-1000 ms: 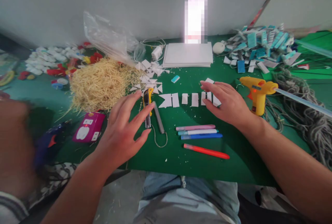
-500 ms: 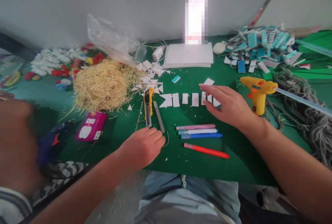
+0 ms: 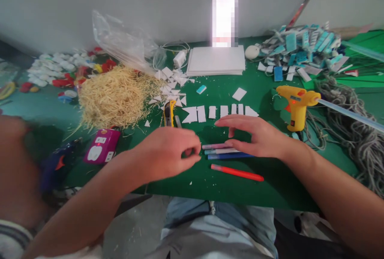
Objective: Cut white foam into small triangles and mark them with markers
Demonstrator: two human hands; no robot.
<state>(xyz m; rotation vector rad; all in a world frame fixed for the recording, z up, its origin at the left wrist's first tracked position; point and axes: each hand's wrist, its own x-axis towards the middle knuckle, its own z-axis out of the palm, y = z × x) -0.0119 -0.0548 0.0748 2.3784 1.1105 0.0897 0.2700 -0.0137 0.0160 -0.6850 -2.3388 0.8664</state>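
Observation:
My left hand (image 3: 169, 151) hovers just left of the marker pens, its fingers and thumb curled toward each other. Whatever lies inside that curl, if anything, is hidden. Beyond its knuckles show a yellow utility knife (image 3: 169, 114) and the top of a grey stick (image 3: 178, 121). My right hand (image 3: 253, 136) is over the pink (image 3: 213, 146), white (image 3: 214, 152) and blue (image 3: 225, 156) pens, fingers stretched and thumb apart, holding nothing. A red pen (image 3: 237, 172) lies nearer the front edge. Behind the hands runs a row of cut white foam pieces (image 3: 224, 111).
At right stand a yellow glue gun (image 3: 297, 101) and tangled grey cord (image 3: 345, 123). Straw-like shreds (image 3: 111, 95), white scraps (image 3: 172, 81) and a magenta power block (image 3: 102, 146) lie left. White sheets (image 3: 216, 61) lie at the back. A co-worker's arm (image 3: 18, 163) is far left.
My left hand went from spread over the knife down to the grey cord's loop, then rose with curled fingers toward the pens. My right hand drew back from the foam pieces to above the pens.

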